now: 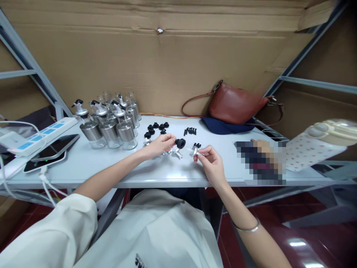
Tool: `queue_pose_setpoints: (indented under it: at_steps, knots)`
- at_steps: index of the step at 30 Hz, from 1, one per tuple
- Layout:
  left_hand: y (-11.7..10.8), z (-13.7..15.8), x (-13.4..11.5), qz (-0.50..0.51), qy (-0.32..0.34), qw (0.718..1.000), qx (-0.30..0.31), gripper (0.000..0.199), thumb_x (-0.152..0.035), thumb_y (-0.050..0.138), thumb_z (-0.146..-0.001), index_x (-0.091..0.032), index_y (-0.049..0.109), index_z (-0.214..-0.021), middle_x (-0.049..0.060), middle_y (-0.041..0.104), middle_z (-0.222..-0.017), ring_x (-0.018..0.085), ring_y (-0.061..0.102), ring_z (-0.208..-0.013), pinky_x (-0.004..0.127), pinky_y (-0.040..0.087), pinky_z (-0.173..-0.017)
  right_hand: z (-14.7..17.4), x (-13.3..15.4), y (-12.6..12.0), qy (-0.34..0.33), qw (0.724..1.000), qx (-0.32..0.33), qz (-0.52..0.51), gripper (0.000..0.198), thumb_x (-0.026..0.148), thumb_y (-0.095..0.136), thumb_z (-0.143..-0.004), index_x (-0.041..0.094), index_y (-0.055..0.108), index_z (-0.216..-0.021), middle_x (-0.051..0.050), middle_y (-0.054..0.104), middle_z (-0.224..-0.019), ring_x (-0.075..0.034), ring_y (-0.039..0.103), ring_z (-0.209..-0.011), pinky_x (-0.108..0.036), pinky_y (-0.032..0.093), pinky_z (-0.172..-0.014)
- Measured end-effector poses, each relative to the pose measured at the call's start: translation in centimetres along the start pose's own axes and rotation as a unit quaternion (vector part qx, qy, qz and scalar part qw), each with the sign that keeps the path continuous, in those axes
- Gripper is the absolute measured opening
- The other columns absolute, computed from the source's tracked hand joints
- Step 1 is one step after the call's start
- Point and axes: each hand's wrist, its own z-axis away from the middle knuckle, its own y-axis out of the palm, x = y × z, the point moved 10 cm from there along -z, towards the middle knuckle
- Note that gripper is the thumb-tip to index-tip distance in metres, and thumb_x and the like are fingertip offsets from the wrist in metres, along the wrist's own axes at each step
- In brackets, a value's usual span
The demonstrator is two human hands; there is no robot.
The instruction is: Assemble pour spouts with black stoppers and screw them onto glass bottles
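My left hand pinches a black ribbed stopper above the table, its round end turned toward my right hand. Between the fingertips of my right hand is a silver pourer spout with a pale tube pointing left. The two parts are held apart. Below and beside my left hand lie more silver spouts, partly hidden by the hand. Several black stoppers are grouped behind it. Small black caps lie in a row farther back, with a few more just behind my right hand.
Glass bottles with steel sleeves stand at the left, some topped with pourers. A power strip and a phone are left of them. A brown handbag sits at the back on dark blue cloth. A dotted bottle is at the right.
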Motion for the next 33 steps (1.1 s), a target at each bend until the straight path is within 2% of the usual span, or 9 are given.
queue_pose_setpoints:
  at_steps: [6, 14, 22, 29, 33]
  knots:
    - [1.2, 0.4, 0.8, 0.053, -0.020, 0.998, 0.013, 0.016, -0.022, 0.050, -0.086, -0.014, 0.050, -0.073, -0.004, 0.048, -0.064, 0.005, 0.041, -0.052, 0.019, 0.031, -0.055, 0.3, 1.3, 0.4, -0.048, 0.999, 0.002, 0.015, 0.022, 0.036, 0.072, -0.074, 0.022, 0.055, -0.075, 0.001, 0.063, -0.067, -0.015, 0.060, -0.059, -0.030, 0.048, -0.058]
    - [1.8, 0.8, 0.4, 0.047, 0.009, 0.998, 0.044, 0.018, -0.020, 0.051, -0.085, -0.013, 0.050, -0.068, -0.004, 0.049, -0.059, 0.005, 0.041, -0.052, 0.019, 0.031, -0.054, 0.3, 1.3, 0.4, -0.071, 0.997, 0.000, 0.036, 0.018, 0.033, 0.073, -0.074, 0.022, 0.058, -0.072, 0.000, 0.061, -0.067, -0.014, 0.057, -0.061, -0.029, 0.046, -0.060]
    - [2.0, 1.0, 0.5, 0.037, 0.026, 0.997, 0.058, 0.021, -0.028, 0.053, -0.084, -0.013, 0.052, -0.069, -0.005, 0.049, -0.058, 0.006, 0.041, -0.053, 0.021, 0.032, -0.057, 0.3, 1.0, 1.0, -0.054, 0.997, 0.031, 0.048, 0.021, 0.036, 0.076, -0.071, 0.022, 0.061, -0.070, -0.001, 0.063, -0.071, -0.017, 0.060, -0.068, -0.033, 0.050, -0.066]
    - [2.2, 1.1, 0.7, 0.054, 0.012, 0.996, 0.076, 0.018, -0.027, 0.056, -0.083, -0.013, 0.054, -0.071, -0.004, 0.051, -0.062, 0.006, 0.043, -0.056, 0.022, 0.034, -0.060, 0.4, 0.6, 0.7, -0.028, 0.999, 0.013, 0.038, 0.027, 0.044, 0.076, -0.069, 0.022, 0.060, -0.071, -0.002, 0.063, -0.071, -0.017, 0.061, -0.064, -0.035, 0.053, -0.065]
    - [2.4, 1.2, 1.1, 0.082, 0.000, 0.993, 0.088, 0.015, -0.024, 0.055, -0.083, -0.013, 0.054, -0.073, -0.004, 0.052, -0.065, 0.006, 0.044, -0.057, 0.021, 0.034, -0.061, 0.4, 0.8, 0.6, -0.040, 0.999, 0.007, 0.030, 0.024, 0.041, 0.077, -0.069, 0.023, 0.061, -0.073, -0.002, 0.063, -0.072, -0.017, 0.061, -0.066, -0.036, 0.053, -0.067]
